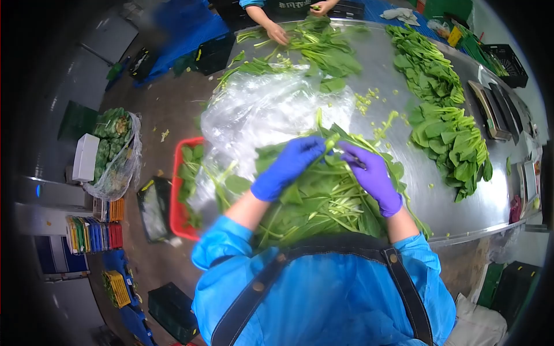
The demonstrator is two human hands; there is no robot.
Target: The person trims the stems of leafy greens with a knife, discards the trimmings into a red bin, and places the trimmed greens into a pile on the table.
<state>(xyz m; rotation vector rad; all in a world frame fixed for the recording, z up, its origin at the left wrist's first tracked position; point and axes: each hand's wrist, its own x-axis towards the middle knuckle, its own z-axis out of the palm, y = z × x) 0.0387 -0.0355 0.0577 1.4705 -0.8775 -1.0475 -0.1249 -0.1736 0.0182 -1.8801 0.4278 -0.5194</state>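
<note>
Over a heap of leafy greens (329, 202) at the near edge of the metal table, both my hands, in gloves, meet around a green stalk (331, 142). My left hand (288, 166), in a blue glove, has its fingers closed on the stalk's left side. Just right of it is my right hand (372, 173), in a purple glove, fingers bent and partly apart near the stalk; whether it touches the stalk is unclear. Clear plastic sheeting (259, 109) lies beyond the heap. Yellow-green bits (365, 102) are scattered past my right hand.
Across the table (375, 69) a co-worker's hand (277, 33) touches more greens (329, 52). Bunches of greens (450, 138) line the right side. A red basket (180, 222) with leaves stands left of the table; dark crates (173, 308) are on the floor.
</note>
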